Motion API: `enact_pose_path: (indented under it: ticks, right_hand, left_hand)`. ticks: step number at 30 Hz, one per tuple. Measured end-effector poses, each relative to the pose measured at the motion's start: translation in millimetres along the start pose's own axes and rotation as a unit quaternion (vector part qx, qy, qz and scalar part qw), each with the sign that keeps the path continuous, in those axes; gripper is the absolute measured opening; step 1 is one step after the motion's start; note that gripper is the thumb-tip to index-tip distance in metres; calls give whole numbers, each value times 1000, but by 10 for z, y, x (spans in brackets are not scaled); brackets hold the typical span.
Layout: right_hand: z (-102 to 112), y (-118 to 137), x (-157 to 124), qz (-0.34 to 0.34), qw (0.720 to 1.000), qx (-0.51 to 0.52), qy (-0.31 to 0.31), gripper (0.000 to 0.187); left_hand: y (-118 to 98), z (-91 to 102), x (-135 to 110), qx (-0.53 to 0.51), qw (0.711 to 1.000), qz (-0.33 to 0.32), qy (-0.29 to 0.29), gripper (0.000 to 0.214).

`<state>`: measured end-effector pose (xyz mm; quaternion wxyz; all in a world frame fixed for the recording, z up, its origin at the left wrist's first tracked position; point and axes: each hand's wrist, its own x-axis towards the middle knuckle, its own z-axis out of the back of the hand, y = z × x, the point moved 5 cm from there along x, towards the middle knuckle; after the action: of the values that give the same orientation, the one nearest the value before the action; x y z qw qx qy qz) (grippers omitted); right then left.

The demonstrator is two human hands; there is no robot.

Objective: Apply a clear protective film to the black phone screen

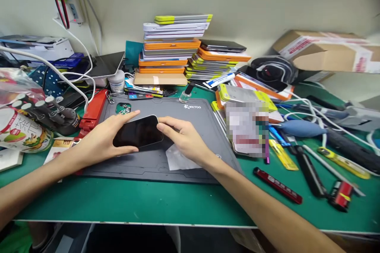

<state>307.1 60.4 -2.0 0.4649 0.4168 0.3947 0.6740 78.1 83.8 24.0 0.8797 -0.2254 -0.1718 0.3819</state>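
Observation:
A smartphone (138, 132) with a dark screen is held above a grey work mat (184, 126). My left hand (108, 136) grips its left end, thumb along the near edge and fingers along the far edge. With thumb and fingers closed, my right hand (184, 138) pinches the phone's right upper corner. A translucent whitish sheet (179, 160) lies on the mat, partly under my right hand. Small metal bits sit in the mat's round recess (123, 108) behind my left hand. A glass bottle with a black cap (185, 94) stands at the mat's far edge.
Stacked flat cases (166, 55) rise at the back. Screwdrivers in a round holder (59, 116) and a large labelled jar (22, 130) stand left. Right are a blue air blower (301, 127), a yellow cutter (341, 162), a dark red tool (277, 185) and cables. A cardboard box (326, 53) sits behind.

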Motion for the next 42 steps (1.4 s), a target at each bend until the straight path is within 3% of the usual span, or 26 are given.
enact_pose_path:
  ticks: [2, 5, 7, 10, 14, 17, 20, 30, 42]
  right_hand:
    - [-9, 96, -40, 21, 1000, 15, -19, 32]
    - [-40, 237, -90, 42, 998, 27, -44, 34]
    - [-46, 272, -89, 32, 996, 59, -54, 36]
    - [-10, 232, -47, 8, 988, 147, -54, 39]
    - [7, 131, -12, -4, 965, 264, 1, 36]
    - [-22, 77, -29, -22, 958, 286, 13, 36]
    - [-64, 55, -48, -42, 958, 285, 9, 36]
    - [-27, 124, -82, -36, 962, 269, -7, 23]
    - [-65, 97, -106, -85, 950, 301, 15, 24]
  left_hand:
    - [11, 60, 4, -62, 997, 35, 2, 77]
    - [-29, 62, -19, -166, 981, 64, 79, 44]
    - [-87, 10, -53, -231, 961, 82, 129, 35]
    - [-168, -116, -97, -346, 920, 121, 142, 39]
    - [-246, -309, -154, -480, 849, 171, 140, 64]
    - [-313, -395, -199, -540, 809, 194, 128, 75]
    - [-368, -456, -245, -565, 789, 218, 102, 69]
    - [-330, -610, -337, -594, 773, 215, 57, 48]
    - [-332, -580, -365, -549, 814, 177, 67, 44]
